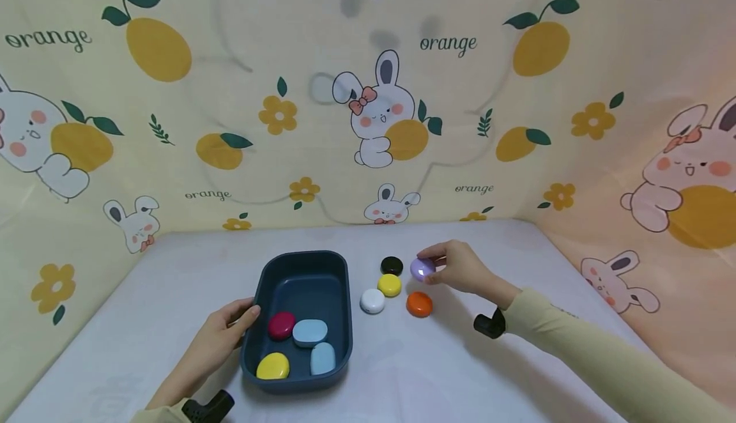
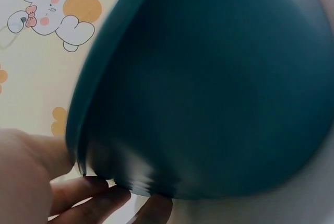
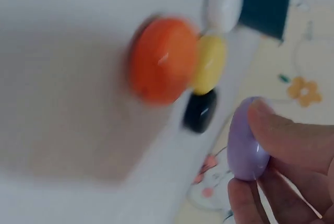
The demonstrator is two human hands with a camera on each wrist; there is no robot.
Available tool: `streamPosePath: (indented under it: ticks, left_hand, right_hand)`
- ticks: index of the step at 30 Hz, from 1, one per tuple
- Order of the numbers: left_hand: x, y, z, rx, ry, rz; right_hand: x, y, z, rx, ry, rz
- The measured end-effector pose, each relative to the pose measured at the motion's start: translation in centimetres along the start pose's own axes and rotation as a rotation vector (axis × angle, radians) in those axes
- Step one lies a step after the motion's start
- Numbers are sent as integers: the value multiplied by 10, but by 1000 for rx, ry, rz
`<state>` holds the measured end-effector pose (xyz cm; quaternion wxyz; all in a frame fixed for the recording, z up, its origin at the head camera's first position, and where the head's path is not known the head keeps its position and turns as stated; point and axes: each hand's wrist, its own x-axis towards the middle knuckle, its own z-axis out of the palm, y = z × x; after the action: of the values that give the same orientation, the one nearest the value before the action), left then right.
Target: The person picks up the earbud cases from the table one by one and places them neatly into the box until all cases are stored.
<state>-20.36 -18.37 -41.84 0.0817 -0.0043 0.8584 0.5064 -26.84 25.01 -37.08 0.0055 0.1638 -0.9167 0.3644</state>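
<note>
Left hand (image 1: pixel 221 330): wrapped on the left side of the tray (image 1: pixel 301 282), thumb at the rim, fingers against the outer wall; the rim is thin enough to be pinched, and by this grip the tray is presumably steadied while its inside is left unobstructed
Right hand (image 1: pixel 464 269): narrowed on the purple stone (image 1: pixel 422 269), which is pinched at its edge by thumb and fingertips; a smooth dome is probably held more surely by the edge than by the face; whether the table (image 1: pixel 460 359) is touched by it cannot be told
Loose stones: black (image 1: pixel 392 266), yellow (image 1: pixel 390 285), white (image 1: pixel 372 301) and orange (image 1: pixel 419 305) are set between tray and right hand, apparently within easy reach
Tray stones: red (image 1: pixel 282 325), a blue pair (image 1: pixel 310 333) and a second yellow (image 1: pixel 273 366) are gathered toward the near end, perhaps because the tray is slightly tipped; this cannot be confirmed
</note>
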Motion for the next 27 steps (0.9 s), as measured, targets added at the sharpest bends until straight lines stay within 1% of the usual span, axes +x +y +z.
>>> streamPosePath:
  ticks: [5, 8, 11, 14, 16, 20, 23, 27]
  left_hand:
    - [1, 0, 0, -6, 3, 4]
    - [1, 0, -1, -11, 4, -1]
    - [1, 0, -1, -5, 5, 4]
    - [2, 0, -1, 5, 6, 10]
    - [2, 0, -1, 7, 5, 14]
    - [2, -1, -1, -4, 3, 14]
    - [2, -2, -1, -9, 4, 15]
    - [2, -1, -1, -9, 4, 18]
  right_hand:
    - [-7, -25, 7, 51, 22, -30]
    - [-9, -39, 14, 105, 20, -59]
    - [-11, -52, 24, 201, -10, -54]
    - [-11, -63, 36, 306, -59, -36]
    - [-10, -70, 46, 348, -83, -33]
    - [-5, -85, 65, 359, -110, -71]
    - [-1, -96, 79, 332, -112, -100]
    - [4, -107, 98, 291, -117, -116]
